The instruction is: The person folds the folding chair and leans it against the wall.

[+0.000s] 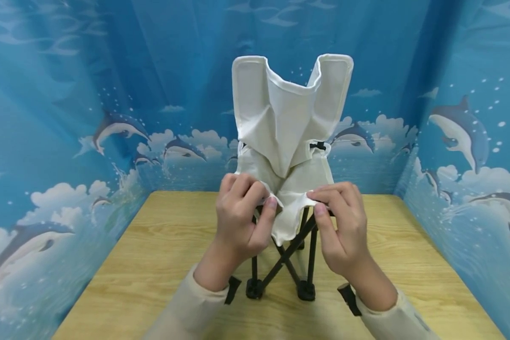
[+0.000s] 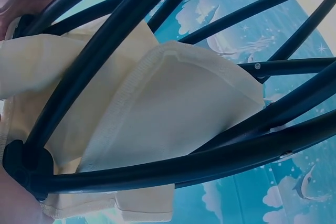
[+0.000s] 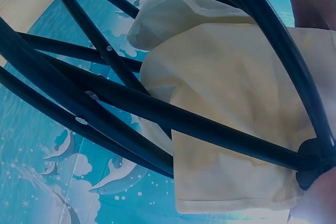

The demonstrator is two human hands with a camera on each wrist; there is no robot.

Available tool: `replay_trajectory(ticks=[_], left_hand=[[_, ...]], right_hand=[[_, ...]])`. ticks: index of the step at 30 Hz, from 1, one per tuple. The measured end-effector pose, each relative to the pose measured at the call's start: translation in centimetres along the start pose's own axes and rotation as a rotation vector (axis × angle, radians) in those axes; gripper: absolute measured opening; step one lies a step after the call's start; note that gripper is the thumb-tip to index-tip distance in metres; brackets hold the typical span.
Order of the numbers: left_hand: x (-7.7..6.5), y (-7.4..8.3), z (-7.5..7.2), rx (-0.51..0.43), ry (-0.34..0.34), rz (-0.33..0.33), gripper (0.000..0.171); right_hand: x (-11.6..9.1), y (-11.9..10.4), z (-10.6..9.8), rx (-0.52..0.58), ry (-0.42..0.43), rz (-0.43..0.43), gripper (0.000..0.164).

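Both left grip (image 1: 241, 219) and right grip (image 1: 343, 225) pinch creased white fabric (image 1: 292, 118) with stitched edges atop a black, crossed-leg tubular frame (image 1: 284, 257).

Text: none legible | labels, brands: none legible | numbers, signs: none legible (all three views)

Wood-grain table (image 1: 153, 255); black-legged white chair (image 1: 295, 177) upright on it

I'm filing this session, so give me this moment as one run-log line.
left hand: pinches white fabric | right hand: pinches white fabric | black frame: stands on wooden table
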State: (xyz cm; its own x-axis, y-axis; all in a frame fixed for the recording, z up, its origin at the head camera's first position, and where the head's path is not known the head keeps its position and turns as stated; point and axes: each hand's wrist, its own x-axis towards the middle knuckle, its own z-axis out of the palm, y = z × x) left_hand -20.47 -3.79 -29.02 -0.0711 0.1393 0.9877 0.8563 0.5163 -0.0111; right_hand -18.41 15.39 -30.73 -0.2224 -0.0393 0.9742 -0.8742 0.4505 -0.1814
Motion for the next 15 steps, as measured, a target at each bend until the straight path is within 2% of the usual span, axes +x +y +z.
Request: replay_trajectory(ticks=[9, 15], left_hand=[[0.8, 0.4, 1.0, -0.011, -0.008, -0.007, 0.018], [1.2, 0.8, 1.5, -0.007, -0.009, -0.037, 0.018]], right_hand=[[0.8, -0.2, 1.0, 0.075, -0.008, -0.019, 0.034], [1.2, -0.4, 1.4, 0.104, -0.008, -0.017, 0.03]])
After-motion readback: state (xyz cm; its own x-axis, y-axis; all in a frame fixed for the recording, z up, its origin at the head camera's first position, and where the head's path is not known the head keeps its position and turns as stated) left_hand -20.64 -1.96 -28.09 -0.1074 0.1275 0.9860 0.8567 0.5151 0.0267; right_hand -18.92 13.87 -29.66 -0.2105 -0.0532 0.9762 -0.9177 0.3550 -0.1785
